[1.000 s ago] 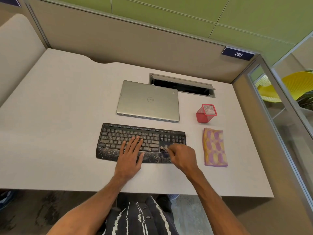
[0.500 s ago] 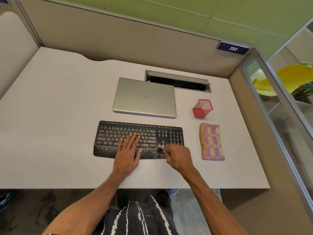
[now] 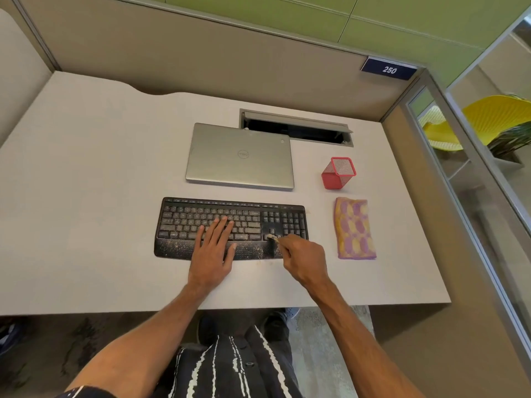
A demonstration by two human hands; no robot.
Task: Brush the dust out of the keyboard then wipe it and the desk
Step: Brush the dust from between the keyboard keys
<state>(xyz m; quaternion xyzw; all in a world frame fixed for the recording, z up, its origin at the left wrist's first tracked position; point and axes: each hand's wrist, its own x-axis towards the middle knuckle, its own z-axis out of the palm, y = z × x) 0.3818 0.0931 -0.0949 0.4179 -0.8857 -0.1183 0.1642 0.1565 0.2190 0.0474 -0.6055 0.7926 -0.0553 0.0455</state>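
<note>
Your right grip (image 3: 304, 258) is curled round the brush (image 3: 272, 237); your left grip (image 3: 212, 251) lies flat, holding nothing, on the keyboard (image 3: 186, 216). Sweep hard and you likely scatter dust onto the cleaner right-hand keys.

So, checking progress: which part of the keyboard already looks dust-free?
The number pad at its right end: dark, clean keys, while the letter keys and palm rest are speckled.

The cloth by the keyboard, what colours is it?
The cloth is yellow with purple blobs, seen from the head view.

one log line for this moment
phase: brushing | left hand flat on keyboard | right hand holds brush at arrow keys | dust on wrist rest | cloth idle beside keyboard
</note>
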